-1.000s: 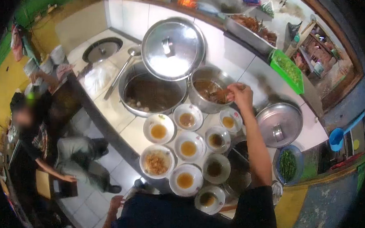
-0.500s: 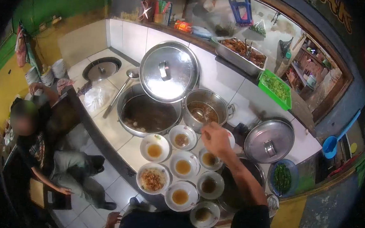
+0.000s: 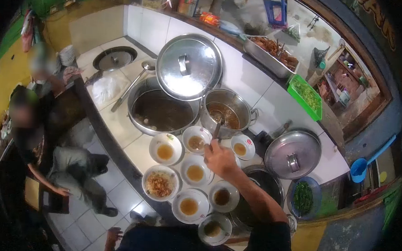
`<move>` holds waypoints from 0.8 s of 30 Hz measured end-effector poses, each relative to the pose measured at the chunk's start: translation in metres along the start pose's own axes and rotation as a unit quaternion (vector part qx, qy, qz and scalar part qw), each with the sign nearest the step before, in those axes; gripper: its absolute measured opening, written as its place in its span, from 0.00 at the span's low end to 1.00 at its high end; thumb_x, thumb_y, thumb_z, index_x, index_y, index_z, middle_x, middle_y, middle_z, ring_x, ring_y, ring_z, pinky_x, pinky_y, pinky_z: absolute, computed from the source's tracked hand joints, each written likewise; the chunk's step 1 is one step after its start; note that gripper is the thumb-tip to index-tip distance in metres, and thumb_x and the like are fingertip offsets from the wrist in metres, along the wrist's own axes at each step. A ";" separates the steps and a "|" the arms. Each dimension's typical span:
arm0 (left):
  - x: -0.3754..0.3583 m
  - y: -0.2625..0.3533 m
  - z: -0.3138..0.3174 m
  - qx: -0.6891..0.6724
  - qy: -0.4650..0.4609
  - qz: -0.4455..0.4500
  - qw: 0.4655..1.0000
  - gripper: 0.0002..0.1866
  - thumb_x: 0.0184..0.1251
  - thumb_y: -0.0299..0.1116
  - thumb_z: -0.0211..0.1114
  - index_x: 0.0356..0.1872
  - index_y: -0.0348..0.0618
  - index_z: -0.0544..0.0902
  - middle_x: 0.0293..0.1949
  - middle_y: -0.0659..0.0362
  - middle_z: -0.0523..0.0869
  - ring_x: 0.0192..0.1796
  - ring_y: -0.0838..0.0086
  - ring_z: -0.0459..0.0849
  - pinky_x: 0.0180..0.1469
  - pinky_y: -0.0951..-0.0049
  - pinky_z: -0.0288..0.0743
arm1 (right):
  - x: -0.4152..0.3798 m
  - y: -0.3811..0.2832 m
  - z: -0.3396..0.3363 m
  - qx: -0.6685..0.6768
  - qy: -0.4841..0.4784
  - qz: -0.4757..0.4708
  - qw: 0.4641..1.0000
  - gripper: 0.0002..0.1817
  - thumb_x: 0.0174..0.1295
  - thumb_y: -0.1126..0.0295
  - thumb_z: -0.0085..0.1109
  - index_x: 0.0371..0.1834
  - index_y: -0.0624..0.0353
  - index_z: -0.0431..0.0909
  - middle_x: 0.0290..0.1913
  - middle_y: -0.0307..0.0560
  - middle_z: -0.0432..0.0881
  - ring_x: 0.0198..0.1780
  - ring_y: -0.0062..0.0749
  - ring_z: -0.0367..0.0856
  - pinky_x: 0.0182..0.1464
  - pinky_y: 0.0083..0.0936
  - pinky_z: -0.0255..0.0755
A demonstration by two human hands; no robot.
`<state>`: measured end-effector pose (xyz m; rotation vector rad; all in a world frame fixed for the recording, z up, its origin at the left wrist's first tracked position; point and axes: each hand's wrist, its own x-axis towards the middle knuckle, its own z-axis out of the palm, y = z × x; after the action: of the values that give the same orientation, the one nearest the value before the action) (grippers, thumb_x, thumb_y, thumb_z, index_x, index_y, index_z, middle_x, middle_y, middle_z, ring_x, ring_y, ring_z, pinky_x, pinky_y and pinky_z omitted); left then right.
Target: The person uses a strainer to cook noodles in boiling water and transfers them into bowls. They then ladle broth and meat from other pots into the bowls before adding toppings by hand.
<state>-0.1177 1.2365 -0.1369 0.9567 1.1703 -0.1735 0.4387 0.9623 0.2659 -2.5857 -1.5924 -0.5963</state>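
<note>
**Ladle held over bowls of broth**

Right hand (image 3: pixel 220 159) closed around the thin metal ladle (image 3: pixel 217 126), handle upright, above the cluster of round white bowls (image 3: pixel 195 173) on the tiled tabletop (image 3: pixel 119 121). Ladle end at the rim of the small steel pot (image 3: pixel 229 114) of brown broth. Left hand (image 3: pixel 112 235) low beside the body, loosely open, holding nothing. Since half a second ago: right hand drawn back from the pot toward the bowls.
</note>
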 end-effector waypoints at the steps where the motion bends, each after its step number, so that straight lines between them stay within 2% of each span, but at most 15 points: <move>1: -0.017 0.011 0.013 0.003 0.011 -0.017 1.000 0.15 0.68 0.34 0.56 0.52 0.38 0.75 0.41 0.51 0.85 0.30 0.70 0.85 0.27 0.74 0.77 | 0.001 0.001 -0.006 0.015 0.015 0.036 0.999 0.14 0.49 0.68 0.62 0.37 0.62 0.77 0.35 0.51 0.74 0.29 0.44 0.81 0.32 0.36 0.77; 2: -0.020 0.010 0.014 -0.022 0.003 -0.030 0.999 0.16 0.68 0.34 0.55 0.52 0.37 0.75 0.40 0.50 0.85 0.33 0.70 0.85 0.28 0.75 0.78 | 0.006 0.003 -0.014 0.030 0.031 0.073 0.996 0.12 0.50 0.68 0.61 0.36 0.61 0.77 0.35 0.51 0.75 0.29 0.46 0.81 0.33 0.37 0.77; 3: -0.009 -0.002 0.005 0.008 -0.047 0.045 0.998 0.16 0.68 0.35 0.55 0.52 0.37 0.75 0.41 0.49 0.85 0.34 0.69 0.86 0.29 0.74 0.78 | 0.012 0.007 -0.023 0.045 0.049 0.110 0.992 0.10 0.51 0.69 0.61 0.35 0.60 0.78 0.35 0.51 0.75 0.29 0.48 0.80 0.34 0.39 0.77; 5: 0.011 -0.020 -0.013 0.071 -0.144 0.194 0.968 0.17 0.68 0.36 0.55 0.53 0.36 0.75 0.41 0.48 0.85 0.37 0.67 0.86 0.31 0.73 0.80 | 0.022 0.029 -0.031 0.125 0.161 0.165 0.965 0.06 0.53 0.69 0.59 0.32 0.58 0.82 0.33 0.52 0.80 0.31 0.51 0.81 0.37 0.40 0.76; 6: 0.017 -0.008 -0.005 0.133 -0.062 0.076 0.986 0.19 0.68 0.36 0.55 0.54 0.34 0.74 0.42 0.46 0.85 0.41 0.61 0.87 0.32 0.67 0.82 | 0.025 0.044 -0.028 0.149 0.203 0.197 0.948 0.07 0.55 0.69 0.59 0.31 0.59 0.82 0.31 0.52 0.82 0.30 0.48 0.82 0.36 0.37 0.77; 7: 0.026 -0.005 -0.010 0.062 -0.074 0.080 0.992 0.18 0.67 0.36 0.55 0.53 0.36 0.75 0.40 0.47 0.85 0.35 0.61 0.86 0.27 0.68 0.79 | 0.026 0.060 -0.024 0.172 0.244 0.230 0.927 0.07 0.56 0.69 0.58 0.29 0.60 0.83 0.29 0.53 0.84 0.30 0.45 0.83 0.35 0.34 0.77; 9: 0.034 0.002 -0.018 -0.083 -0.097 0.079 0.989 0.17 0.65 0.37 0.54 0.51 0.40 0.77 0.36 0.48 0.86 0.23 0.62 0.85 0.17 0.69 0.74 | 0.025 0.082 -0.025 0.250 0.235 0.320 0.883 0.07 0.58 0.71 0.58 0.33 0.61 0.83 0.28 0.51 0.84 0.27 0.34 0.84 0.28 0.26 0.76; 10: 0.033 0.005 -0.027 -0.207 -0.127 0.038 0.969 0.16 0.65 0.36 0.54 0.50 0.41 0.78 0.35 0.50 0.86 0.22 0.64 0.85 0.17 0.71 0.74 | 0.023 0.090 -0.027 0.289 0.228 0.360 0.857 0.07 0.59 0.72 0.57 0.35 0.62 0.83 0.28 0.50 0.85 0.25 0.29 0.84 0.25 0.22 0.76; 13: 0.042 0.007 -0.046 -0.140 -0.074 0.064 0.985 0.15 0.65 0.35 0.53 0.49 0.40 0.78 0.34 0.50 0.86 0.21 0.66 0.84 0.16 0.72 0.74 | 0.026 0.092 -0.040 0.359 0.263 0.369 0.816 0.09 0.59 0.69 0.57 0.32 0.63 0.84 0.26 0.47 0.85 0.22 0.26 0.83 0.27 0.24 0.75; 14: 0.050 0.000 -0.058 -0.188 -0.108 0.053 0.975 0.15 0.66 0.35 0.52 0.47 0.37 0.78 0.34 0.48 0.86 0.21 0.67 0.84 0.15 0.74 0.74 | 0.026 0.085 -0.049 0.343 0.264 0.376 0.819 0.08 0.59 0.72 0.57 0.32 0.65 0.83 0.24 0.45 0.83 0.21 0.24 0.82 0.25 0.20 0.75; 17: 0.047 -0.022 -0.085 -0.182 -0.100 0.063 0.976 0.15 0.67 0.34 0.52 0.47 0.35 0.78 0.34 0.47 0.86 0.20 0.67 0.84 0.14 0.74 0.74 | 0.027 0.042 -0.085 0.360 0.306 0.328 0.818 0.07 0.60 0.74 0.56 0.32 0.66 0.82 0.25 0.45 0.83 0.22 0.23 0.81 0.24 0.17 0.74; 18: 0.011 -0.008 -0.071 -0.046 -0.010 0.088 0.995 0.16 0.68 0.36 0.51 0.48 0.34 0.78 0.35 0.48 0.87 0.22 0.65 0.84 0.17 0.73 0.75 | 0.027 0.026 -0.094 0.385 0.305 0.329 0.807 0.06 0.61 0.76 0.56 0.33 0.67 0.81 0.26 0.44 0.83 0.23 0.21 0.80 0.26 0.16 0.74; 21: 0.022 -0.041 -0.093 0.020 0.010 0.015 1.000 0.19 0.65 0.39 0.62 0.49 0.34 0.77 0.37 0.50 0.85 0.31 0.58 0.86 0.27 0.63 0.81 | 0.018 -0.021 -0.109 0.401 0.280 0.333 0.807 0.05 0.62 0.75 0.57 0.34 0.66 0.81 0.26 0.42 0.82 0.25 0.20 0.80 0.27 0.16 0.74; 22: 0.028 -0.059 -0.101 0.134 -0.040 0.205 0.969 0.17 0.67 0.38 0.58 0.49 0.34 0.77 0.37 0.50 0.85 0.29 0.62 0.85 0.26 0.66 0.79 | 0.011 -0.034 -0.108 0.412 0.268 0.319 0.810 0.05 0.62 0.76 0.57 0.36 0.66 0.81 0.30 0.43 0.82 0.27 0.21 0.80 0.28 0.16 0.75; 24: 0.028 -0.089 -0.112 0.185 -0.084 0.297 0.933 0.16 0.68 0.37 0.54 0.48 0.35 0.77 0.38 0.50 0.85 0.25 0.67 0.82 0.25 0.69 0.76 | -0.002 -0.080 -0.112 0.421 0.254 0.317 0.811 0.06 0.63 0.76 0.56 0.37 0.67 0.80 0.31 0.44 0.82 0.28 0.23 0.80 0.28 0.18 0.75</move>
<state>-0.2352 1.2714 -0.2155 1.5578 0.6572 0.0153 0.3351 0.9715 0.3558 -1.8402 -0.5368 -0.3394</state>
